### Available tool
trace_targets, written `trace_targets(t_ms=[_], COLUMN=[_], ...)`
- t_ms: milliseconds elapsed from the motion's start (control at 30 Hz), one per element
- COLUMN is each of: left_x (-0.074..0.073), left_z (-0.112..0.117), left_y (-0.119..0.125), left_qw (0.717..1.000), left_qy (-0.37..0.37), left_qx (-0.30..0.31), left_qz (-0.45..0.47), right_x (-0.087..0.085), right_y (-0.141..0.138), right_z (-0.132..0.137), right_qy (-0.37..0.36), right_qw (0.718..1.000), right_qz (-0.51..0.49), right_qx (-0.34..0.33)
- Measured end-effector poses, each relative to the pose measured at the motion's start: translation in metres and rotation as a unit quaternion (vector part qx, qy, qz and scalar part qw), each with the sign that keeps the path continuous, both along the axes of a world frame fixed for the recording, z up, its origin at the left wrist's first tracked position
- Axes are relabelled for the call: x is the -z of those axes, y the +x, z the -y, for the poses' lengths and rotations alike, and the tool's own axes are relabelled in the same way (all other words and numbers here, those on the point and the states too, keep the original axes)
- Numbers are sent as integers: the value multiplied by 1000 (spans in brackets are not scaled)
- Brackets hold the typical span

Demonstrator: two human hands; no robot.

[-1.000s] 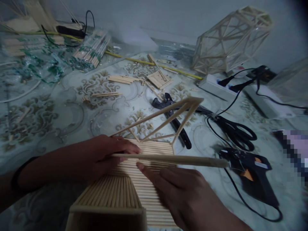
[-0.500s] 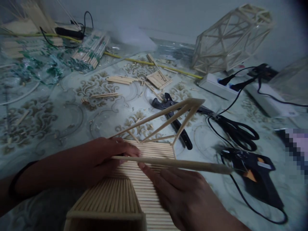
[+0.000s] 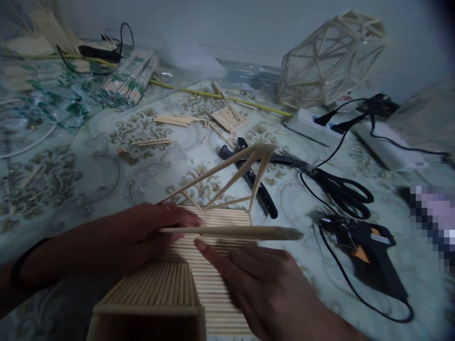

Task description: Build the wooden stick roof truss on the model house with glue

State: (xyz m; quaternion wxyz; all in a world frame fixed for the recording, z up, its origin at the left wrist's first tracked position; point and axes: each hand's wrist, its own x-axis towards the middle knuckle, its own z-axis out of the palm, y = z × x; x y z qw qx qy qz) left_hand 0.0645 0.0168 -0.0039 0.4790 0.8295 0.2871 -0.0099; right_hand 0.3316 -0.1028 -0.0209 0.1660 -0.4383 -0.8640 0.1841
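Observation:
A model built of thin round wooden sticks (image 3: 223, 289) lies before me, with a slatted panel and a box-like part at its near end. Open frames of sticks rise from the panel, and one long stick (image 3: 249, 232) points off to the right. My left hand (image 3: 152, 232) grips the panel's left side, fingertips at that stick's left end. The right hand (image 3: 263, 279) lies over the panel's right side, its index fingertip pressing on the slats just below the stick. Its thumb is hidden.
Right of the model lie a black glue gun (image 3: 369, 251), black scissors (image 3: 337, 184) and a black-handled cutting tool (image 3: 256, 180). Behind are loose stick pieces (image 3: 174, 119), bagged sticks (image 3: 130, 78), a power strip (image 3: 313, 127) and a stick lattice (image 3: 330, 61).
The upper stick frame and the long stick's tip have swung left over the table as the model turned slightly. Both hands keep their places on it. The whole view has shifted a little.

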Motion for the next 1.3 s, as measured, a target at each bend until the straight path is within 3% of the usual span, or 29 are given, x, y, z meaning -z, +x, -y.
trace_targets(t_ms=[100, 267, 867, 1133, 1300], left_x=[4, -2, -7, -8, -9], left_z=[0, -1, 1, 0, -3], left_y=[-3, -1, -3, -3, -6], left_qw=[1000, 1000, 998, 999, 999], left_qy=[-5, -9, -43, -33, -2], left_qx=[-4, 4, -2, 4, 11], left_qz=[-1, 7, -41, -31, -43], right_x=[1, -1, -1, 0, 3], right_y=[0, -3, 0, 0, 1], right_z=[0, 0, 2, 0, 1], right_qy=[-1, -9, 31, 2, 21], right_qw=[1000, 999, 999, 999, 1000], right_qz=[1, 13, -25, -23, -3], right_qx=[6, 34, 34, 22, 20])
